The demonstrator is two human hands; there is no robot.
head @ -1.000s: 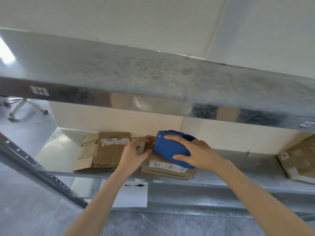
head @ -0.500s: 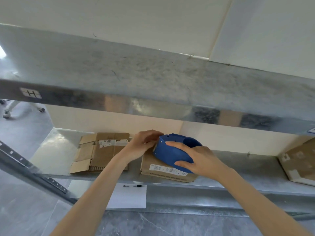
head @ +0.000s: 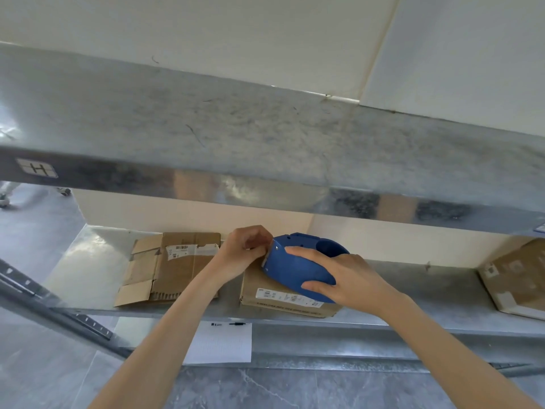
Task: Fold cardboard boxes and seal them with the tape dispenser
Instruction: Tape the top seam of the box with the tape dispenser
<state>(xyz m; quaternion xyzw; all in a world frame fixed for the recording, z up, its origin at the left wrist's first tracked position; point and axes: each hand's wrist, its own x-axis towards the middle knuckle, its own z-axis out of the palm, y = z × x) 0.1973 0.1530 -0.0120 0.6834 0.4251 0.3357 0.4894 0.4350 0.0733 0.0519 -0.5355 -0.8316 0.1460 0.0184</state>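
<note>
While one blue tape dispenser [head: 298, 268] is gripped by the right hand [head: 346, 280] atop one closed box [head: 283, 299] on the shelf [head: 88, 261], its front edge is pinched by the left hand [head: 244, 249]. Boxes counted: three, one flattened box [head: 174, 267] at 9 o'clock, another box [head: 519, 278] at 3 o'clock.

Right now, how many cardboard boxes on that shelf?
3. A flattened box lies at the left, a folded box sits mid-shelf under the blue tape dispenser, and a third box is cut off at the right edge. More may lie out of frame.
</note>
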